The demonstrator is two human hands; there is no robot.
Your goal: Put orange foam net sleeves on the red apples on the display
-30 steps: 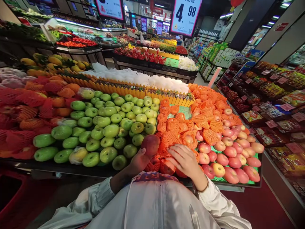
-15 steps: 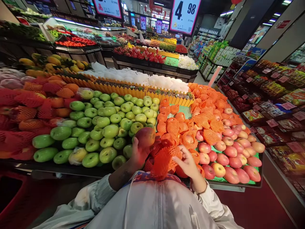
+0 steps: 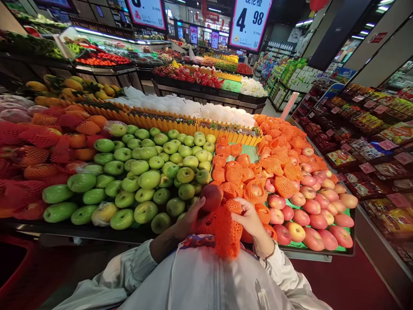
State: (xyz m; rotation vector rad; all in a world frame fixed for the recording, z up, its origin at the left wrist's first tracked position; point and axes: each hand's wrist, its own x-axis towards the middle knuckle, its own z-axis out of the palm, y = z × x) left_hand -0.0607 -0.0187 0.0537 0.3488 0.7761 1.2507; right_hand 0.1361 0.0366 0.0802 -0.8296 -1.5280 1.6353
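A bare red apple (image 3: pixel 212 197) rests in my left hand (image 3: pixel 191 218), its fingers curled round the fruit. My right hand (image 3: pixel 250 218) pinches an orange foam net sleeve (image 3: pixel 228 232) by its upper edge, and the sleeve hangs down in front of my jacket. The apple and the sleeve are close together; whether they touch I cannot tell. Just beyond both hands lie red apples in orange foam nets (image 3: pixel 234 172). Left of my left hand are green apples (image 3: pixel 150 178).
Bare red apples (image 3: pixel 312 219) fill the stand's right front corner. Net-wrapped fruit (image 3: pixel 41 150) lies at the far left. A low yellow picket fence (image 3: pixel 180 125) runs behind the apples. Snack shelves (image 3: pixel 371 142) stand across the aisle on the right.
My left hand has brought the apple to the right and slightly down, nearer the sleeve. The foam sleeve has swung to hang more upright from my right hand.
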